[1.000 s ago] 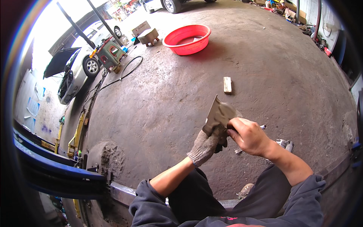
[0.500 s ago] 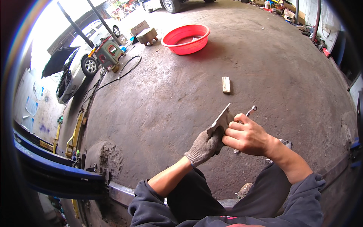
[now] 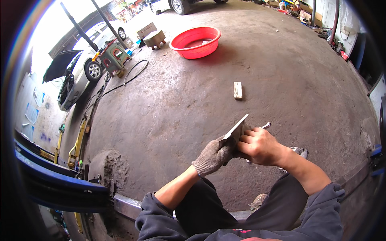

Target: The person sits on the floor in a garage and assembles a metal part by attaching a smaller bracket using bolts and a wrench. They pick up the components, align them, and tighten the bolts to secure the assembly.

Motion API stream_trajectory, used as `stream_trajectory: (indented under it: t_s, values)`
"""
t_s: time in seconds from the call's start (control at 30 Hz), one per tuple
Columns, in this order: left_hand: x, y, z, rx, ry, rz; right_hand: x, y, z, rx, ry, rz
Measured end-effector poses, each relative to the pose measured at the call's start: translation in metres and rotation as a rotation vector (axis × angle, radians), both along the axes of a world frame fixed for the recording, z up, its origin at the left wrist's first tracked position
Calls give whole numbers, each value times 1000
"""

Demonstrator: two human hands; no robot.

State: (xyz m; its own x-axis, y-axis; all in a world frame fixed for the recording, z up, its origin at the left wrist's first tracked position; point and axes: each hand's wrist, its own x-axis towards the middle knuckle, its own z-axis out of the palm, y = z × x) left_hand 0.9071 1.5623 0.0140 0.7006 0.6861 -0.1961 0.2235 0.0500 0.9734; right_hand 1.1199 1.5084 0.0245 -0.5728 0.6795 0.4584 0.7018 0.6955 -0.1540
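In front of my knees both hands are raised and close together. My left hand (image 3: 214, 156), in a grey knitted glove, is closed round a flat grey metal piece (image 3: 235, 127) with a thin pale edge, tilted up to the right. Bare and curled, my right hand (image 3: 261, 148) presses against the right side of that piece; its fingertips are partly hidden. The shiny end of a wrench (image 3: 266, 125) sticks out beyond the right knuckles, the rest of it covered by the hand. Past the hands, a pale wooden block (image 3: 238, 90) lies on the concrete floor.
A red plastic basin (image 3: 196, 52) stands farther off. A stool (image 3: 114, 58), a low stool (image 3: 154, 39) and a black hose (image 3: 136, 73) are at the far left, near a car with its hood up (image 3: 76, 76). A blue lift arm (image 3: 64, 182) lies at near left.
My right hand has moved slightly down and left, its fingers curling closer to the metal piece. The wrench end has dropped along with it. The left hand has shifted slightly.
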Motion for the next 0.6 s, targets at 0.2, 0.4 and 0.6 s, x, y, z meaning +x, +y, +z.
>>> stream_trajectory:
  t_s: [0.2, 0.4, 0.6]
  values:
    - [10, -7, 5, -3, -91, 323, -25, -8, -16, -255, 439, -300]
    - [20, -19, 2, 257, -323, 538, -57, -24, -6, -1067, 1349, -252]
    - [8, -9, 9, 250, -112, 395, -45, -16, -6, -877, 1081, -255]
